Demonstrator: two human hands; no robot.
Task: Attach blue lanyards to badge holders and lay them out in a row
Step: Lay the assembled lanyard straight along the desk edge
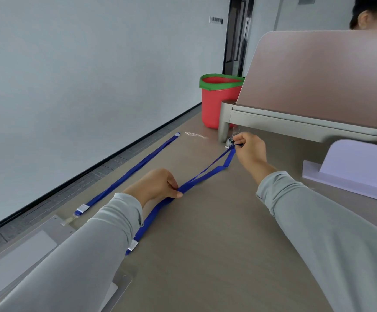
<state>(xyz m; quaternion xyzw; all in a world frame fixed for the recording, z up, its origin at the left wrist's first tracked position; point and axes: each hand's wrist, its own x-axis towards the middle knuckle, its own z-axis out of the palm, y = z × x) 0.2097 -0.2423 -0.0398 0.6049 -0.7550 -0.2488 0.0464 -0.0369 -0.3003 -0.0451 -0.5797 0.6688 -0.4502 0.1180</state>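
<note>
A blue lanyard (207, 174) stretches across the brown table between my two hands. My left hand (158, 185) pinches its strap near the middle. My right hand (249, 149) pinches the far end by the clip, lifted a little off the table. The near end with a white tag (134, 244) lies by my left sleeve. A second blue lanyard (129, 176) lies straight on the table to the left, its clip end attached to a clear badge holder (67, 221). More clear badge holders (20, 251) lie at the near left, partly hidden by my left arm.
A red bucket (214, 102) with a green rim stands at the table's far end. A grey desk partition (318, 82) rises on the right, with a white stand (358, 167) below it. A clear plastic wrapper (194, 135) lies near the bucket. A person sits behind the partition.
</note>
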